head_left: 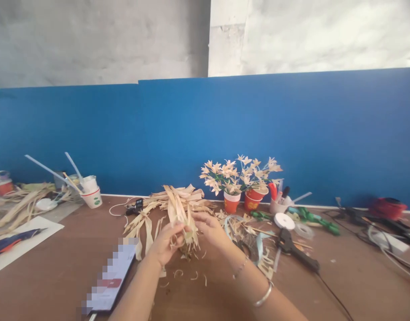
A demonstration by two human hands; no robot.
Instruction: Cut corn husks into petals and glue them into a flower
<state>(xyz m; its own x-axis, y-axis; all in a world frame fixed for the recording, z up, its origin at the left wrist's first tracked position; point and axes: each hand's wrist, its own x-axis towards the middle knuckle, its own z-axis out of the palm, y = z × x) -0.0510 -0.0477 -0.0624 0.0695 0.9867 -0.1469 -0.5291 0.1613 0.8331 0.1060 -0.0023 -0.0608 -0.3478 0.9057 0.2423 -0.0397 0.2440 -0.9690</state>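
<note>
Above the near middle of the table, my left hand (pixel 169 243) is closed in a pinch on the lower part of a pale dried corn husk (pixel 178 207). The husk stands up from the fingers, broad at the top. My right hand (pixel 209 227) is at the husk's right side, its fingers bent against the edge, with the thumb partly hidden. Behind both hands lies a pile of dried husks (pixel 194 196), with ragged ends hanging below. Small curled scraps (pixel 178 273) lie on the table in front.
Paper cups (pixel 232 203) with husk flowers (pixel 228 171) stand against the blue partition (pixel 178 138). To the right lie a glue gun (pixel 296 252), ribbon rolls (pixel 284 221) and cables. A phone (pixel 113 281) lies at the left, near a white cup (pixel 92 198) holding sticks.
</note>
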